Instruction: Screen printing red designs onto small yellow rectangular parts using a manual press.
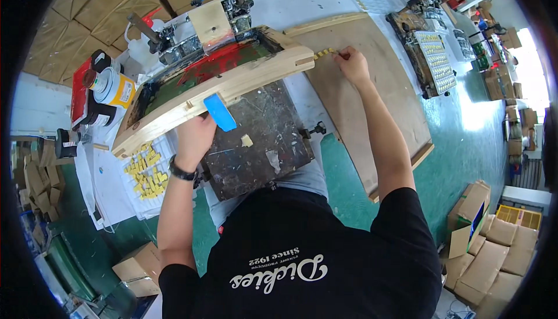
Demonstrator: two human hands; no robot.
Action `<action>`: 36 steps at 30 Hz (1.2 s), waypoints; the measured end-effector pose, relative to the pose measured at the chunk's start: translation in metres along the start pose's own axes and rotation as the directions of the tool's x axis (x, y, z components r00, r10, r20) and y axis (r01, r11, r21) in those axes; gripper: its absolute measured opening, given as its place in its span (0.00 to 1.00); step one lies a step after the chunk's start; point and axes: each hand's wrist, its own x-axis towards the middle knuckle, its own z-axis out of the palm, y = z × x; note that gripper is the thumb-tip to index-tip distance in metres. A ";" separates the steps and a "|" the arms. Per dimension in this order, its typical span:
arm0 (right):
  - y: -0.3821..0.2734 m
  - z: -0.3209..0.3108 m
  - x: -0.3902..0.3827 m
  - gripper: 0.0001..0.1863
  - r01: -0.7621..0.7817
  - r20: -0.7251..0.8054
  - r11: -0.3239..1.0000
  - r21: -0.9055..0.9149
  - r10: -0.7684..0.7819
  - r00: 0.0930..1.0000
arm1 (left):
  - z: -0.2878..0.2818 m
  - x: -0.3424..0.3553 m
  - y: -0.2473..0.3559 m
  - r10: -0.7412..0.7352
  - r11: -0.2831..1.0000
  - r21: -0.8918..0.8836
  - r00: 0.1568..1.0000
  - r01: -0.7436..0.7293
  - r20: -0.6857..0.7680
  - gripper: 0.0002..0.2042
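A wooden screen-printing frame [232, 89], its mesh smeared with red ink, is raised at a tilt above a dark, worn base plate [261, 138]. A blue flap [220, 112] hangs from its front rail. My left hand [195, 138] is at that rail, beside the flap; its fingertips are hidden there. Out to the right, my right hand [353, 66] has its fingers pinched together over a brown board [360, 109], at the end of a short row of small yellow pieces [323, 54]. What the pinch holds is too small to tell. A small pale yellow piece [247, 140] lies on the plate.
Many yellow pieces [145, 173] lie on a white sheet left of the plate. Ink cans [113, 86] and a white bottle [142, 45] stand at the back left. Another rack of small pieces [436, 63] is at far right. Cartons [488, 255] sit on the green floor.
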 end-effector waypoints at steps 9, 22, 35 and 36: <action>0.017 -0.006 -0.027 0.13 -0.090 -0.046 0.927 0.364 0.114 0.992 | 0.032 0.016 -0.017 0.192 0.969 0.165 0.981 -0.186 -0.024 0.15; -0.010 -0.020 -0.044 0.11 -0.060 -0.062 0.891 0.450 0.098 0.993 | -0.015 -0.038 0.022 0.249 0.934 0.267 0.968 -0.235 -0.017 0.15; -0.269 -0.050 -0.083 0.21 0.552 0.071 0.767 0.327 -0.602 0.795 | -0.096 -0.086 -0.006 -0.272 0.891 -0.436 0.916 0.124 -0.295 0.17; -0.281 -0.042 -0.088 0.21 0.561 0.070 0.763 0.319 -0.610 0.789 | -0.088 -0.097 -0.012 -0.270 0.889 -0.444 0.914 0.116 -0.303 0.17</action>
